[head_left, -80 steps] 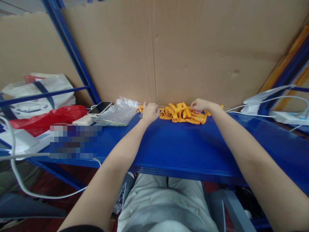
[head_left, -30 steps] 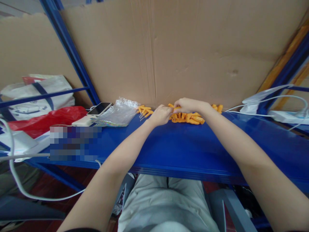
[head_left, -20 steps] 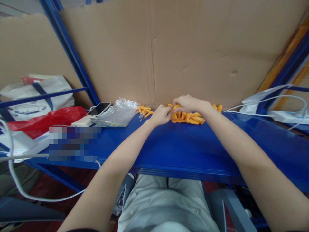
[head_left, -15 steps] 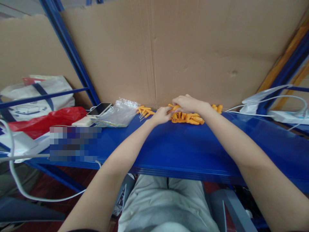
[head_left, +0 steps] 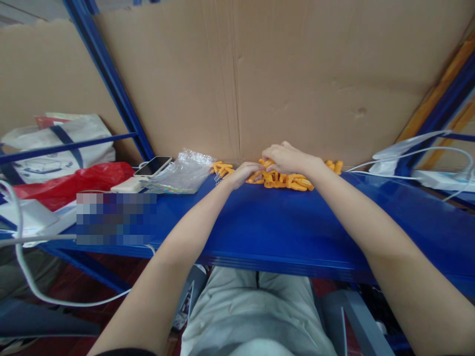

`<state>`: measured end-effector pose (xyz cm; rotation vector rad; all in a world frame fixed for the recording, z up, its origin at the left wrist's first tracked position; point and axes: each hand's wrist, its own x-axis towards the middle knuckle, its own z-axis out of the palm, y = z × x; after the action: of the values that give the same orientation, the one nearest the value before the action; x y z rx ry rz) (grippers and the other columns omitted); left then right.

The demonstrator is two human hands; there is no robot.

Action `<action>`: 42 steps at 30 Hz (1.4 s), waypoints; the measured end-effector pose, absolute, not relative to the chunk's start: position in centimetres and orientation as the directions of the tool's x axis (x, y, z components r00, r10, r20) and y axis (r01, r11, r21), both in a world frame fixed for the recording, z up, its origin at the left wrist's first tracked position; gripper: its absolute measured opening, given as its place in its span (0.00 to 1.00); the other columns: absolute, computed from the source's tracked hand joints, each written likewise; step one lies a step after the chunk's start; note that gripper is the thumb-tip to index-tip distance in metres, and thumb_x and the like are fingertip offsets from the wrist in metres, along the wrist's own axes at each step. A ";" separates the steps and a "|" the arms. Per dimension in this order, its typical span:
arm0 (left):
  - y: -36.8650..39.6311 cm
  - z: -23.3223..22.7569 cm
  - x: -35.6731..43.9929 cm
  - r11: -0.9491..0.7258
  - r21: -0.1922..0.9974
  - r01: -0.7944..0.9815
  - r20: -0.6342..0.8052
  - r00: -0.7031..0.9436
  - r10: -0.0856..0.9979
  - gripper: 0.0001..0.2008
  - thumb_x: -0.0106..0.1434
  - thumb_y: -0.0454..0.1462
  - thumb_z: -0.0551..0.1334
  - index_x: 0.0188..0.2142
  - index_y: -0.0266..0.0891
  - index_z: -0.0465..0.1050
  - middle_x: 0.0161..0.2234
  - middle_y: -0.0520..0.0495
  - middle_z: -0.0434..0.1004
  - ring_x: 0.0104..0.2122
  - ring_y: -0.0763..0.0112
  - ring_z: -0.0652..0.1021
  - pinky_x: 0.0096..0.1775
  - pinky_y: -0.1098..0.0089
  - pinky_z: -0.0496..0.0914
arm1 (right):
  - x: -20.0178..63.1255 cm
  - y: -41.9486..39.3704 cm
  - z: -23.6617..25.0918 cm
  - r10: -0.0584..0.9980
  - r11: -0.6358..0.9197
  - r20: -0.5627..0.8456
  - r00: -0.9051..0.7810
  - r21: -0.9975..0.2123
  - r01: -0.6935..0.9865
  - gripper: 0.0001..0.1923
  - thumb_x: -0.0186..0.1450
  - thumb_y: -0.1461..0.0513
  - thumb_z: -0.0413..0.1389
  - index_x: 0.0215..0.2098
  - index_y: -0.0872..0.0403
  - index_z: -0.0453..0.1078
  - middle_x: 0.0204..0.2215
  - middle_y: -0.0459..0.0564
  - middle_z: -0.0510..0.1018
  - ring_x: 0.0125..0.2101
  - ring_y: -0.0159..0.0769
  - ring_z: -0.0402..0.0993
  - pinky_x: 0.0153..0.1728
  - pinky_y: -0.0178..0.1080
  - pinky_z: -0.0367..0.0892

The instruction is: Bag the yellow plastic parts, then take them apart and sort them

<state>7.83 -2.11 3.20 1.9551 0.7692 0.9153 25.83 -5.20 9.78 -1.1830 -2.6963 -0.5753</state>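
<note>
My right hand (head_left: 282,156) has its fingers curled round a small orange plastic piece (head_left: 266,163) just above the shelf. Beside it, my left hand (head_left: 243,175) reaches in with fingers stretched out, over another orange piece (head_left: 254,178); whether it touches that piece is hard to see. Below my right hand lies a row of orange plastic pieces (head_left: 287,181), some with holes. More orange pieces with thin metal chains (head_left: 222,169) are left of my left hand. A few orange pieces (head_left: 334,166) show beyond my right forearm.
The blue metal shelf (head_left: 260,232) backs onto a cardboard sheet (head_left: 297,74). To the left are a clear plastic bag (head_left: 185,173), a phone (head_left: 153,167), a red plastic bag (head_left: 81,183) and a cloth bag (head_left: 63,143). White cables (head_left: 389,174) run along the right.
My left hand has moved slightly left, away from the piece between my hands, and its fingers have straightened. An orange piece now shows under them. My right hand has barely moved.
</note>
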 end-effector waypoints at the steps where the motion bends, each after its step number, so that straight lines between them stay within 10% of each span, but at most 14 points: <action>1: -2.1 3.2 7.8 -0.476 0.863 0.167 0.320 0.548 0.773 0.18 0.63 0.44 0.60 0.19 0.41 0.62 0.17 0.54 0.60 0.19 0.75 0.62 0.26 0.69 0.60 | 25.7 -5.3 9.8 0.679 0.618 0.279 -0.680 0.284 0.733 0.12 0.65 0.61 0.58 0.46 0.54 0.73 0.45 0.58 0.81 0.50 0.48 0.71 0.46 0.43 0.56; 7: -1.8 2.8 7.9 -0.594 0.738 0.321 0.383 0.525 0.760 0.16 0.62 0.42 0.59 0.21 0.39 0.64 0.17 0.56 0.60 0.19 0.77 0.61 0.26 0.71 0.58 | 24.8 -6.4 9.8 0.801 0.520 0.170 -0.575 0.278 0.807 0.11 0.66 0.61 0.55 0.45 0.56 0.74 0.44 0.59 0.81 0.48 0.47 0.74 0.47 0.44 0.58; 14: -2.2 2.5 7.9 -0.767 0.108 0.633 0.597 0.575 0.559 0.09 0.62 0.38 0.56 0.31 0.38 0.73 0.28 0.45 0.77 0.30 0.64 0.77 0.41 0.63 0.67 | 24.9 -6.1 9.4 0.835 0.500 0.113 -0.539 0.255 0.828 0.11 0.65 0.64 0.54 0.45 0.55 0.73 0.44 0.57 0.82 0.46 0.45 0.75 0.46 0.42 0.58; 17: -2.2 2.5 7.9 -0.724 0.037 0.689 0.629 0.547 0.552 0.10 0.64 0.38 0.55 0.35 0.38 0.74 0.28 0.45 0.78 0.30 0.62 0.78 0.46 0.60 0.67 | 25.4 -5.4 9.2 0.796 0.525 0.187 -0.575 0.259 0.811 0.12 0.65 0.64 0.53 0.46 0.55 0.71 0.42 0.56 0.81 0.44 0.44 0.75 0.45 0.42 0.57; 28: -2.8 4.1 8.5 -0.498 0.808 0.314 0.404 0.319 0.857 0.09 0.62 0.36 0.59 0.27 0.36 0.72 0.16 0.58 0.60 0.20 0.76 0.62 0.27 0.73 0.56 | 26.0 -3.4 8.3 0.559 0.551 0.452 -0.695 0.425 0.719 0.13 0.65 0.68 0.50 0.45 0.54 0.71 0.40 0.57 0.78 0.45 0.46 0.68 0.48 0.47 0.50; 42: -3.5 4.8 7.9 -0.077 0.985 -0.152 0.148 0.542 0.828 0.13 0.69 0.33 0.57 0.29 0.33 0.75 0.14 0.58 0.57 0.15 0.80 0.60 0.22 0.77 0.54 | 26.3 -2.8 8.3 0.419 0.609 0.559 -0.716 0.411 0.678 0.14 0.65 0.67 0.50 0.45 0.50 0.72 0.43 0.53 0.77 0.47 0.45 0.65 0.58 0.57 0.47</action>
<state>7.91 -3.46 4.79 1.4232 0.6266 0.9041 26.33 -2.83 8.27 -0.8745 -2.4282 -0.8647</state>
